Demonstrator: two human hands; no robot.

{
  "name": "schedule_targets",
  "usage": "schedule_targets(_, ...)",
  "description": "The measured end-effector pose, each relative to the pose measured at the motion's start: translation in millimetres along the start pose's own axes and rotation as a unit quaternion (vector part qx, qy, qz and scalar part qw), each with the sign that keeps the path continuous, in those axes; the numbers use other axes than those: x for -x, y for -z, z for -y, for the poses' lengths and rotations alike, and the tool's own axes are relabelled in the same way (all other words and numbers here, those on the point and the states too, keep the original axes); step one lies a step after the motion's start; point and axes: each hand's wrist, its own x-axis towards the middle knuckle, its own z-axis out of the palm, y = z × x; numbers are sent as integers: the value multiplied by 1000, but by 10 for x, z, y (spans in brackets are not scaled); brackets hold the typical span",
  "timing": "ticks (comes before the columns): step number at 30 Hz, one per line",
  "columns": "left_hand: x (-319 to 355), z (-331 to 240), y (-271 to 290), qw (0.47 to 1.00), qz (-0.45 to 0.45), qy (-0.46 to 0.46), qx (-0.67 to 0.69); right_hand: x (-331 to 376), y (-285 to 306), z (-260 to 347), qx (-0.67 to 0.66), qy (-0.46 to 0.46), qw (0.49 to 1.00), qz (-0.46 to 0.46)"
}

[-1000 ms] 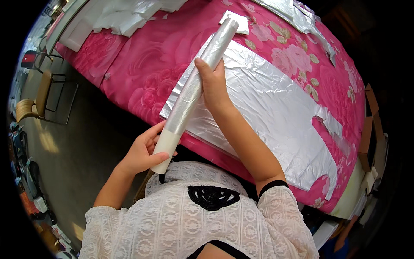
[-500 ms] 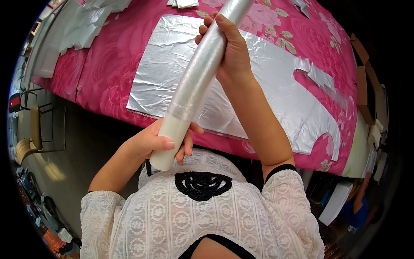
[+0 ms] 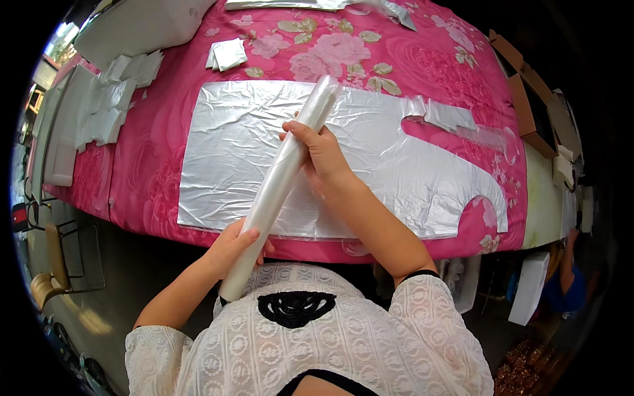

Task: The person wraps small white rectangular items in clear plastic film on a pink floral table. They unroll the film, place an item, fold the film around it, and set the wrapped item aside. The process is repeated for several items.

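Note:
A long roll of clear plastic film [image 3: 281, 181] slants from my chest up toward the table. My left hand [image 3: 231, 247] grips its lower end near my white lace top. My right hand [image 3: 320, 155] holds the roll near its upper part, fingers wrapped over it. Under the roll lies a large cut sheet of silvery plastic [image 3: 396, 165], spread flat on the pink flowered tablecloth [image 3: 422, 66].
Stacks of small white folded pieces [image 3: 109, 105] lie at the table's left, and one small stack [image 3: 226, 54] at the back. Cardboard boxes [image 3: 528, 99] stand on the right. A wooden chair [image 3: 56, 264] stands on the floor at lower left. Another person in blue [image 3: 568, 284] is at far right.
The view has swung so the silvery sheet sits more centred. The roll has come lower and nearer to me, with both hands still on it.

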Motion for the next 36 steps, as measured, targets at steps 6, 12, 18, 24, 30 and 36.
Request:
schedule_targets(6, 234, 147, 228, 995, 70, 71, 19, -274, 659, 560, 151, 95, 980, -85)
schedule_targets(12, 329, 243, 167, 994, 31, 105, -4, -154, 762, 689, 320, 51, 945, -40)
schedule_targets(18, 358, 207, 116, 995, 49, 69, -52, -164, 851, 599, 404, 62, 913, 7)
schedule_targets(24, 376, 174, 76, 995, 41, 78, -53, -97, 742, 693, 461, -19, 887, 4)
schedule_targets(30, 347, 190, 59, 996, 19, 65, -54, -63, 776, 735, 435, -124, 886, 104)
schedule_targets(36, 341, 193, 89, 996, 32, 55, -55, -48, 774, 713, 404, -74, 908, 87)
